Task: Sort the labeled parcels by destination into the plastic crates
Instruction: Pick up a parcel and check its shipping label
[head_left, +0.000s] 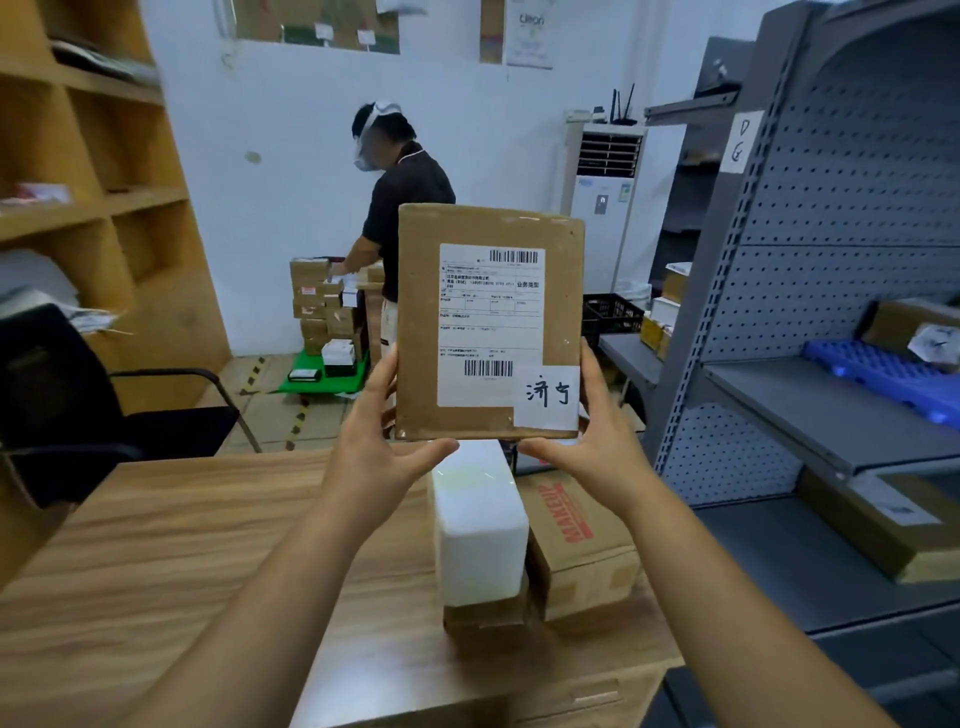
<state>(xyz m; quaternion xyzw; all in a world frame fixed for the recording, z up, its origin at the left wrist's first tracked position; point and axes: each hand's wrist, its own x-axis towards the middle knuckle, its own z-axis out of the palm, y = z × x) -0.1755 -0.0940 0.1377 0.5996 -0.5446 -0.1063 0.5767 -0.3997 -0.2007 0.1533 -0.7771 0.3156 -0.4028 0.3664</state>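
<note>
Parcel (418, 312) is held upright above the bench (156, 545), printed face toward the camera. Left hand (384, 436) grips the lower left edge and right hand (597, 441) the lower right. Each thumb is hooked under the bottom and the fingers wrap behind.

Handwritten tag (546, 396) sits at the lower right corner, just beside the right hand.

Risks:
- The grip is low on a tall parcel, so it could tip forward onto the white box (478, 530) and carton (576, 535) below.
- The tag is hand-scrawled, and a misreading would send the parcel to the wrong crate.
- The only crate clearly seen, a black crate (615, 312), stands well apart. The carry passes the shelf (831, 415), where a corner could catch.
</note>
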